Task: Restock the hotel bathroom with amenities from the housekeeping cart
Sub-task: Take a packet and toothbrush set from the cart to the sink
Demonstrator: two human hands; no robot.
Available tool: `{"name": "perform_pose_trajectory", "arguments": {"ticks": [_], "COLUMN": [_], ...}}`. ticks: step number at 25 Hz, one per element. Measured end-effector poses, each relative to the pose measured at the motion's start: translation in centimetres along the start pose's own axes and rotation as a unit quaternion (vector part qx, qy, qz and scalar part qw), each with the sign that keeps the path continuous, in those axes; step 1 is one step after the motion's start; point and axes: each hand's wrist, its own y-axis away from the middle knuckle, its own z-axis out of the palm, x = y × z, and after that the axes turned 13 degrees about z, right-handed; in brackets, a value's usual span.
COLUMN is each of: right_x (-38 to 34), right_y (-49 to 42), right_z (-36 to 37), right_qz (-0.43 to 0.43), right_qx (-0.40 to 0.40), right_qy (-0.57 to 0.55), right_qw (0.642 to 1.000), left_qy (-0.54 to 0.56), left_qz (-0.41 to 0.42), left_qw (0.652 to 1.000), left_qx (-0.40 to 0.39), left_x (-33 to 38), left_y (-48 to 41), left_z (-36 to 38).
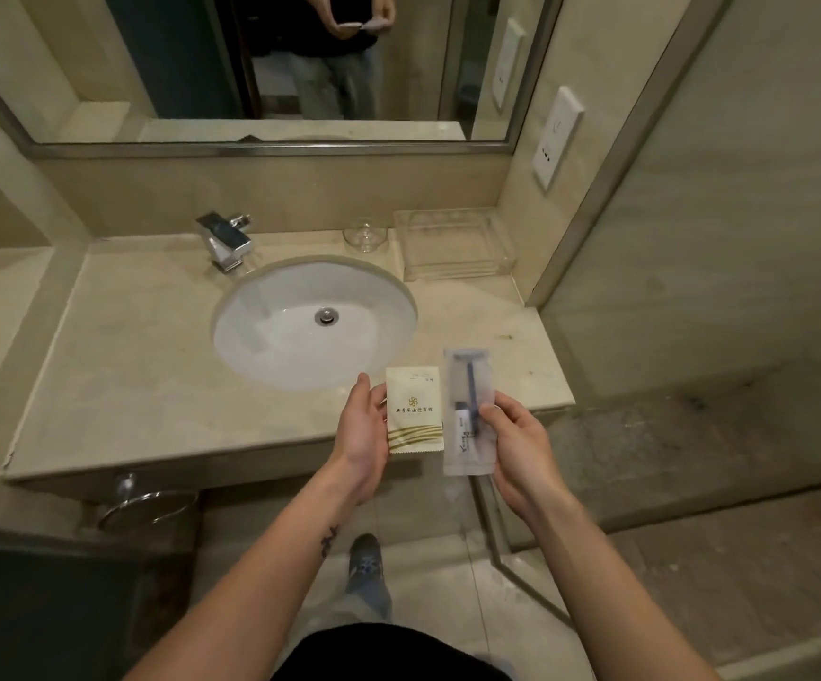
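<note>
Cream sachet (pixel 414 410), gold emblem: held upright over the countertop's (pixel 128 361) near edge by the left hand (pixel 361 430), thumb along its left edge, fingers hidden behind it.
Clear shaving-kit pouch (pixel 467 415), razor and small tube inside: just right of the sachet, pinched by the right hand (pixel 516 444), thumb in front, fingers behind.
Oval sink basin (pixel 315 321): beyond both.
Chrome faucet (pixel 224 240): far left of the basin.
Clear acrylic tray (pixel 455 243), with glass dish (pixel 365 234) to its left: far right corner.
</note>
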Motion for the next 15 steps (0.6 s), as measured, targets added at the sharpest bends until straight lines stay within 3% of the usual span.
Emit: {"name": "perform_pose_trajectory", "arguments": {"ticks": [9, 15], "right_x": [-7.6, -12.6], "right_y": [-10.8, -20.3], "right_z": [6.3, 9.0], "right_qz": [0.003, 0.016], "right_qx": [0.023, 0.004], "right_qy": [-0.003, 0.035], "right_qw": [1.0, 0.999], "left_qy": [-0.051, -0.112], "left_qz": [-0.021, -0.004], "left_qw": [0.998, 0.993], "left_qx": [-0.02, 0.019], "left_x": [6.8, 8.0], "left_y": [-13.7, -23.7], "left_z": [1.3, 3.8]}}
